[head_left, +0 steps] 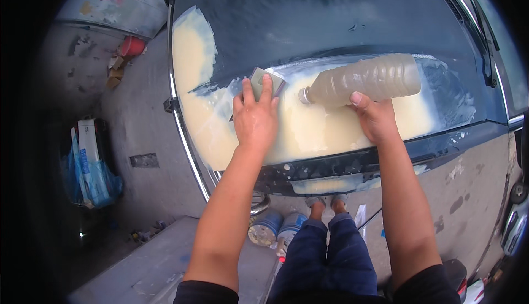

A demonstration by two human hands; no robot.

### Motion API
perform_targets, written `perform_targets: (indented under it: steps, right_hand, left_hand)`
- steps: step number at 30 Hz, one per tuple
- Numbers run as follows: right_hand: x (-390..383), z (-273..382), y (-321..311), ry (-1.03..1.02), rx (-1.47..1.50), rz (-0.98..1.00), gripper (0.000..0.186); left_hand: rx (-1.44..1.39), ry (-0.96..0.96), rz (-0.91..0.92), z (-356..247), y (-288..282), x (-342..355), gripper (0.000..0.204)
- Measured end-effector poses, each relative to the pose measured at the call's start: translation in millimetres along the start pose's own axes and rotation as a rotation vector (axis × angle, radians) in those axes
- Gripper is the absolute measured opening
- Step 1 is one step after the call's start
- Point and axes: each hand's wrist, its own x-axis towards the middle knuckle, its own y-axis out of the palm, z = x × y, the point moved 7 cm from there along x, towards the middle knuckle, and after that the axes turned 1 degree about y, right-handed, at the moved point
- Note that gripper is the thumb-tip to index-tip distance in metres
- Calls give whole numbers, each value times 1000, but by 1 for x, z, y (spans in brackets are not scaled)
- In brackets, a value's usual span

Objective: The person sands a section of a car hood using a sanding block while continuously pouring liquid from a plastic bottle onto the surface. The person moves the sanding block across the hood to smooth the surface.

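- Working over a blue-grey hood (308, 12), bounded on its left by chrome trim (184, 139); standing close against its near edge.
- Facing a cream patch (314, 130), spread along the hood's near side and up its left end, with whitish, smeared borders. Probably at a rubbing-down step here, likely done wet, judging by block and bottle together.
- Leaving a blue bag (104, 185) well apart, on the ground left of the hood.
- Leaving two buckets (264, 228) on the ground too, just off the hood's near edge, toward its left end.
- Holding a clear ribbed bottle (369, 78), filled with murky liquid, almost level above the right half of the hood's near side; cannot tell whether touching the hood.
- Grasping that bottle from the hood's near side with the right hand (377, 117), thumb against the wall, other fingers hidden.
- Resting the left hand (256, 119) over the hood's near side, left of the bottle, two fingers stretched along a block; cannot tell whether clasping its sides.
- Having that block (257, 78) at the patch's far border, on the hood. Seems to call next for flat, even pressure, following the hood's shape.
- Pointing the bottle's cap (304, 95) toward the hood's left end, near the block. Would call for a steady wrist if wetting the hood; cannot tell whether dripping.
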Motion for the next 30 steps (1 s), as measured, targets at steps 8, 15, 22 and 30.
perform_targets:
  steps: [8, 15, 22, 30]
  right_hand:
    - [1, 2, -13, -1, -34, -34, 74]
    - [-2, 0, -10, 8, -18, -44, 76]
    - [1, 3, -6, -14, -59, -25, 74]
    - [2, 1, -15, 1, -58, 1, 84]
  left_hand:
    - [72, 9, 88, -5, 0, -86, 50]
    - [46, -30, 43, -8, 5, -17, 53]
    - [68, -58, 84, 1, 2, -53, 54]
    - [21, 5, 108, -9, 3, -104, 57]
